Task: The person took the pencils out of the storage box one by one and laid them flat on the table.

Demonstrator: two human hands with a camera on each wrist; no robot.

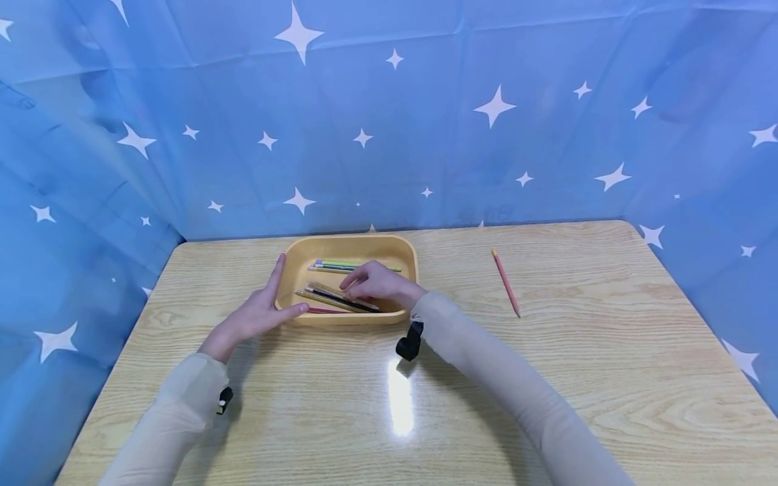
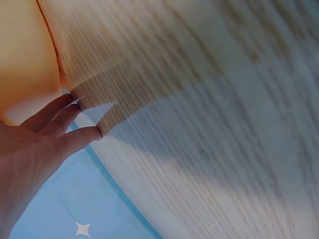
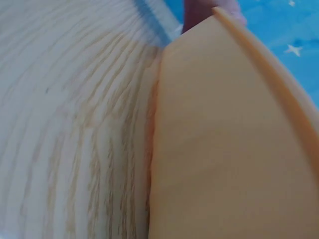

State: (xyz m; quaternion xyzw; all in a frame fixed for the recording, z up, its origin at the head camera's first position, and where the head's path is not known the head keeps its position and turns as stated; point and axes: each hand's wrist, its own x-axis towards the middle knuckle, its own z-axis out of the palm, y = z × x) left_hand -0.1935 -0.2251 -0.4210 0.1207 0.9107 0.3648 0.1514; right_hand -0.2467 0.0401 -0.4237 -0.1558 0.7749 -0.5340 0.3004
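Note:
A shallow yellow tray (image 1: pixel 349 320) stands near the table's back edge, with several pencils lying in it. My left hand (image 1: pixel 258 314) is at its left end, index finger stretched along the side and thumb at the front rim. In the left wrist view the left hand's (image 2: pixel 35 144) fingers extend beside the tray wall (image 2: pixel 30 55). My right hand (image 1: pixel 379 282) reaches over the right side into the tray, fingertips bent down by a gold-brown pencil (image 1: pixel 322 287). Whether they pinch it is unclear. Next to it lies a black pencil (image 1: pixel 343 301). The tray wall (image 3: pixel 224 134) fills much of the right wrist view.
A red pencil (image 1: pixel 506 283) lies on the wooden table (image 1: pixel 608 337) to the right of the tray. Green and blue pencils (image 1: pixel 334 264) lie along the tray's back. A blue curtain with white stars (image 1: pixel 425 121) hangs behind and beside the table.

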